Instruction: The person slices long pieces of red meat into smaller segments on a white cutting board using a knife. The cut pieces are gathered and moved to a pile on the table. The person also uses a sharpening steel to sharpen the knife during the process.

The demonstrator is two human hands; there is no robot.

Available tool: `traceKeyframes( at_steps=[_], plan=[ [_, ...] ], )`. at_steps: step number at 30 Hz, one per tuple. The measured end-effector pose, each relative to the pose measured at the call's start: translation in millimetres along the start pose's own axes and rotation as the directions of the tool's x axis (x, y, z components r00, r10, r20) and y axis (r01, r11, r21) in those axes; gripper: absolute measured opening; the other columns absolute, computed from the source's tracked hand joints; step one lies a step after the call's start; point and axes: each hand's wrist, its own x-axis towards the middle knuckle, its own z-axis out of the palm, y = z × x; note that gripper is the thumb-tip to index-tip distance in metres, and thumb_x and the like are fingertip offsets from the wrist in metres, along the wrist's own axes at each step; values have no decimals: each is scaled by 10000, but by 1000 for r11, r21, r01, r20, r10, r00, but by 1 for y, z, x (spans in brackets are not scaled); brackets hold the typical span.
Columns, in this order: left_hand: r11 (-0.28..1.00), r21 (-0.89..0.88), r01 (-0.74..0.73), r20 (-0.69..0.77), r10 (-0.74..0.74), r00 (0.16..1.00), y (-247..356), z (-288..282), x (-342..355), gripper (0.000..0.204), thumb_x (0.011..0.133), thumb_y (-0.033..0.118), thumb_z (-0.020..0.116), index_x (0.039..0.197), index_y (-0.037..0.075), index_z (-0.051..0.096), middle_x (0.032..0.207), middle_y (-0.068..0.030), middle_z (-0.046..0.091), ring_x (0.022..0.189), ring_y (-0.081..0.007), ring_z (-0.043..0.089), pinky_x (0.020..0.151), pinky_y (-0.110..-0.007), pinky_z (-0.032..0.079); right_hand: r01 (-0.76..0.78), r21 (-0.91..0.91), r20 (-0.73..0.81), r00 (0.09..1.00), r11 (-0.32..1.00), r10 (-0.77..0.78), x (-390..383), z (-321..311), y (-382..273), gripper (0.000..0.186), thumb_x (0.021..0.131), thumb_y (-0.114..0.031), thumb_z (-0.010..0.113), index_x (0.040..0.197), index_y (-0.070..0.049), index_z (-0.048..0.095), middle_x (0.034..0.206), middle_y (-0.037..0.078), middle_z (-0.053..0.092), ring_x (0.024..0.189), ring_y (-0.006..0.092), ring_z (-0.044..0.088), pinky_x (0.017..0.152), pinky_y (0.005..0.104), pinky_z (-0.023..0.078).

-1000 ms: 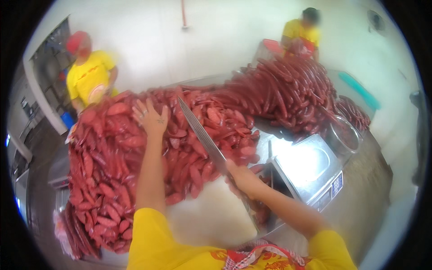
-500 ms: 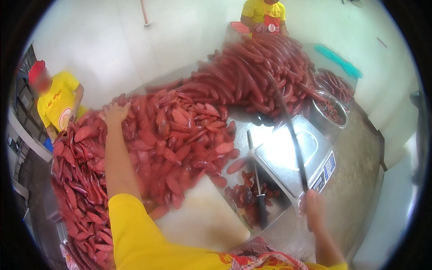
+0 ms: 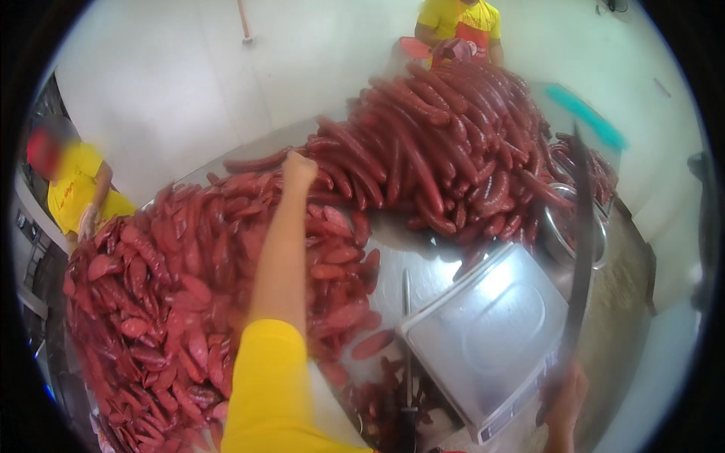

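My left hand (image 3: 300, 169) reaches far out over the table, its fingers closed at the end of a long red sausage (image 3: 258, 162) by the edge of the whole-sausage pile (image 3: 423, 151). Below my left arm spreads a large heap of cut sausage pieces (image 3: 177, 302), slanted and dark red. In my right hand (image 3: 568, 400), at the lower right, is a long knife (image 3: 582, 249), its blade pointing up and away, slightly blurred. The knife's handle is mostly hidden by the hand. Part of a white cutting board (image 3: 332, 411) shows beside my left sleeve.
A steel-topped scale (image 3: 483, 332) stands left of the knife. Beside it lie a sharpening steel (image 3: 408, 302) and dark scraps (image 3: 374, 400). A metal bowl (image 3: 557, 240) and a turquoise object (image 3: 585, 117) are farther right. Co-workers stand at the far left (image 3: 79, 185) and back (image 3: 461, 23).
My left hand has moved right from the cut pieces to the whole sausages, its spread fingers now closed. My right hand has moved right and lower, and the knife blade has swung right, more upright.
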Motion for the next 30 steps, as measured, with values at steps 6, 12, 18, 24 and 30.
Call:
traceKeyframes(
  at_steps=[6, 12, 18, 24, 30],
  plan=[
    [876, 160, 456, -53, -454, 890, 4, 117, 3, 668, 829, 404, 658, 1201, -125, 493, 1220, -257, 506, 1096, -434, 571, 860, -569, 483, -60, 93, -18, 998, 994, 62, 34, 13, 12, 484, 967, -441, 501, 847, 20, 588, 589, 50, 525, 456, 113, 476, 406, 228, 363],
    [401, -633, 662, 350, -615, 707, -26, 77, 24, 225, 757, 57, 593, 947, -63, 602, 732, -143, 587, 537, -202, 566, 487, -333, 498, -125, 169, -103, 984, 978, 143, 38, 16, 39, 428, 981, -432, 461, 768, -67, 530, 488, 25, 443, 385, 136, 452, 350, 259, 358],
    [311, -826, 470, 396, -271, 877, 34, -42, -21, 107, 686, 32, 586, 779, 22, 534, 665, -63, 530, 447, -146, 457, 383, -265, 362, -35, 267, -60, 997, 963, 53, -11, -2, 33, 442, 983, -455, 452, 813, -57, 543, 563, 41, 505, 395, 126, 450, 357, 251, 358],
    [306, -902, 304, 378, 225, 898, 90, -154, -132, 320, 902, 292, 626, 1055, 26, 539, 713, -17, 550, 470, -93, 463, 369, -228, 349, 65, 385, -43, 998, 921, -53, -73, -33, 16, 521, 986, -489, 429, 836, -7, 559, 587, 68, 544, 433, 121, 480, 404, 236, 380],
    [-32, -881, 472, 441, 307, 843, 80, -209, -269, 477, 962, 476, 493, 1118, 28, 537, 696, -8, 542, 474, -89, 480, 368, -221, 337, 106, 390, -3, 993, 915, -114, -138, -46, 12, 614, 962, -576, 392, 847, 5, 553, 576, 74, 536, 416, 125, 480, 391, 243, 377]
  ],
)
